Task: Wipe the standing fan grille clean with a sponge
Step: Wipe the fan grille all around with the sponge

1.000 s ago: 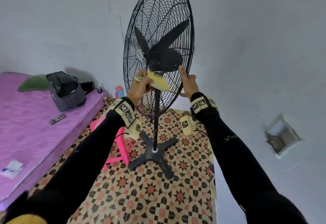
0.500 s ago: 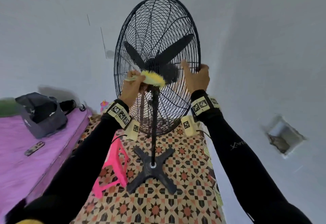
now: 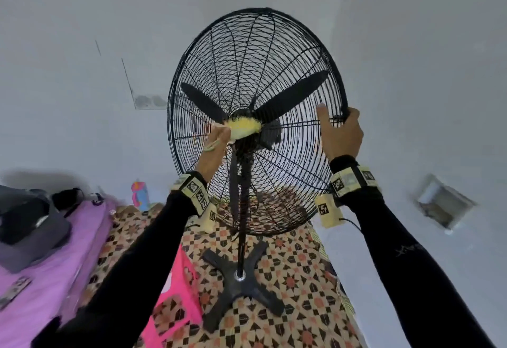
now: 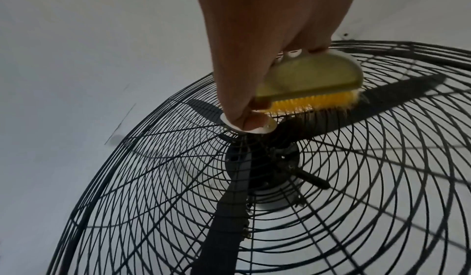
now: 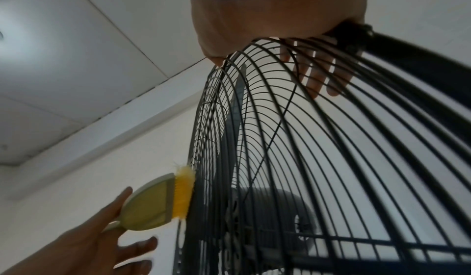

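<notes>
A black standing fan with a round wire grille [image 3: 255,59] stands on a cross-shaped base [image 3: 241,284]. My left hand [image 3: 216,142] grips a yellow bristle brush [image 3: 242,128] with a greenish back [image 4: 308,78] and presses its bristles [image 5: 183,194] against the front grille near the hub. My right hand [image 3: 340,133] grips the grille's right rim [image 5: 356,35], thumb on the front wires, fingers [image 5: 318,78] behind the wires. The black blades [image 3: 290,98] sit still inside the cage.
A bed with a purple cover [image 3: 41,279] lies at left, carrying a dark bag [image 3: 27,224] and a remote [image 3: 13,292]. A pink stool [image 3: 175,292] stands beside the fan base on patterned flooring [image 3: 288,306]. Grey walls surround the fan; a wall recess [image 3: 441,205] is at right.
My left hand has moved the brush up from below the hub to hub level. My right hand has slid up and outward from the inner wires to the grille's right rim.
</notes>
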Tool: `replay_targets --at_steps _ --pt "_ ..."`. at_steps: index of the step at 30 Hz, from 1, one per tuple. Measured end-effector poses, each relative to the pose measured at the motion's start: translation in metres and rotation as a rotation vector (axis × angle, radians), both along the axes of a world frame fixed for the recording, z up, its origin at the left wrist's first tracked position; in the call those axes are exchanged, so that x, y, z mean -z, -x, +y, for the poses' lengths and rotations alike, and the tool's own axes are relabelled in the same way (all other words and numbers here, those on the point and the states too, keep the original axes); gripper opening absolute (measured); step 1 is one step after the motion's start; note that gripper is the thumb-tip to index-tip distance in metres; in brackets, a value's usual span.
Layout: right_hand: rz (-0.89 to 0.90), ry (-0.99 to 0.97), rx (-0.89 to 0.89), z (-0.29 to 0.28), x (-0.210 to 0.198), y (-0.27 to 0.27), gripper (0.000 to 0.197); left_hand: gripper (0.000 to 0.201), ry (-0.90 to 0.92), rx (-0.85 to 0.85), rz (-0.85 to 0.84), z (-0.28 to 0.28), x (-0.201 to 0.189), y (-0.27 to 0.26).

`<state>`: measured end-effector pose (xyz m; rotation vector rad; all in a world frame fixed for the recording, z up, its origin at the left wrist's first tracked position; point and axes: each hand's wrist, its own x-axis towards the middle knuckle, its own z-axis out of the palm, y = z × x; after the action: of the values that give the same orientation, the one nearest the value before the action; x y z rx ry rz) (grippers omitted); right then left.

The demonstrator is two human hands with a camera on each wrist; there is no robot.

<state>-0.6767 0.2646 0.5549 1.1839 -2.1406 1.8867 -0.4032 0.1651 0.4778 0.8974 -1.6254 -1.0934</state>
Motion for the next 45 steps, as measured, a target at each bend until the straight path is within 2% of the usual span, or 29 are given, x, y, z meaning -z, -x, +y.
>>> replay_targets --at_steps 2,6,9,13,15,17,19,22,25,31,33,35,38,43,45 --pt "0.015 -0.013 0.025 -0.001 -0.001 -0.003 0.063 0.055 0.021 -0.024 -0.018 -0.008 0.002 -0.002" --pt "0.031 -0.017 0.063 -0.004 -0.006 -0.013 0.071 0.043 0.107 -0.061 -0.006 -0.017 -0.009 -0.004" --pt "0.046 -0.010 0.095 -0.006 -0.007 -0.016 0.071 0.048 0.127 -0.094 -0.036 -0.021 0.005 -0.006" --pt "0.045 -0.005 0.093 -0.007 -0.002 -0.006 0.064 0.028 0.124 -0.062 -0.075 -0.015 0.027 -0.007" --pt "0.056 0.000 0.095 -0.006 0.002 0.001 0.064 0.034 0.150 -0.137 -0.026 -0.016 0.012 -0.004" --pt "0.066 -0.003 0.097 -0.005 0.005 0.007 0.065 0.044 0.154 -0.217 0.092 -0.024 -0.008 0.000" --pt "0.073 -0.001 0.092 -0.005 0.008 0.010 0.063 0.046 0.136 -0.248 0.162 -0.029 -0.014 0.009" --pt "0.066 0.000 0.077 -0.007 0.007 0.011 0.063 0.046 0.111 -0.199 0.156 -0.016 0.011 0.025" --pt "0.047 0.002 0.084 -0.009 0.008 0.012 0.069 0.036 0.001 -0.118 0.243 -0.003 0.031 0.031" --pt "0.048 0.016 0.092 -0.007 0.010 0.016 0.070 0.035 -0.026 -0.146 0.371 -0.009 -0.031 0.037" --pt "0.048 0.019 0.086 -0.007 0.010 0.016 0.070 0.035 -0.059 -0.193 0.427 -0.008 -0.029 0.043" --pt "0.047 0.011 0.090 -0.007 0.010 0.014 0.069 0.035 -0.087 -0.214 0.400 0.003 -0.008 0.048" --pt "0.051 0.012 0.100 -0.007 0.010 0.013 0.070 0.037 -0.114 -0.170 0.403 0.023 0.016 0.049" --pt "0.060 0.016 0.090 -0.005 0.010 0.013 0.067 0.036 -0.060 -0.164 0.481 0.008 -0.024 0.043" --pt "0.053 0.019 0.091 -0.006 0.010 0.012 0.070 0.038 -0.052 -0.168 0.529 0.003 -0.029 0.048"
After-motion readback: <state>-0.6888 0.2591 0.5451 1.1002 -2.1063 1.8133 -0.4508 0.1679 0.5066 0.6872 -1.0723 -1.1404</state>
